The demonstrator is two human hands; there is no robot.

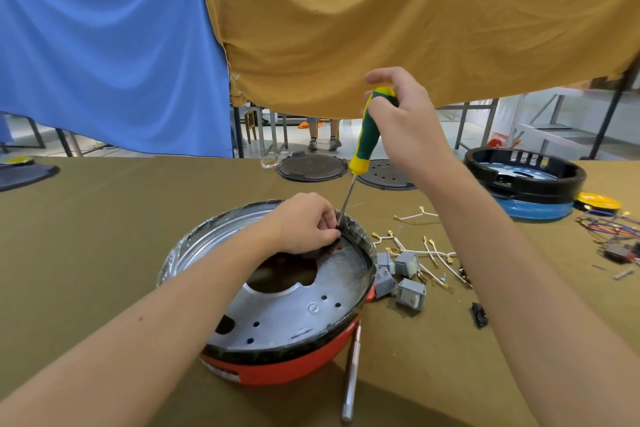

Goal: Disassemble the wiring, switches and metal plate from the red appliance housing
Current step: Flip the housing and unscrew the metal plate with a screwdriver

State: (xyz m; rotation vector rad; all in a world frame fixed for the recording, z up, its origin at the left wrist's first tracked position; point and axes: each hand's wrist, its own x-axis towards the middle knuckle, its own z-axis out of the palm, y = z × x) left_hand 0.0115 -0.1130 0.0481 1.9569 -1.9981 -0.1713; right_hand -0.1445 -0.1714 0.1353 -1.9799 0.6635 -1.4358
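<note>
Left hand: you are resting your left hand [308, 224] on the far rim of the red appliance housing [277, 369], fingers curled and pinching something small beside the tool tip, what exactly cannot be told; likely you are steadying the work point.
Housing: it is sitting just in front of you on the olive table cover [104, 253], open side up; the metal plate [298, 302] is lying inside it, not yet removed, with round holes and one large cut-out showing darkness beneath; no wiring is showing in the bowl.
Screwdriver: your right hand [405, 121] is gripping the green-and-yellow screwdriver [367, 135] by the handle, clenched round it, shaft angled down so the tip is meeting the rim by your left fingers; probably you are working a fastener or prying.
Metal rod: a metal rod [351, 371] is lying against the housing's right side.
Removed parts: grey switches [401, 279] and white leads [426, 251] are lying loose, right of the housing, suggesting those steps are largely finished.
Far right: a black-and-blue housing [526, 184] is standing near a tangle of coloured wires [613, 229].
</note>
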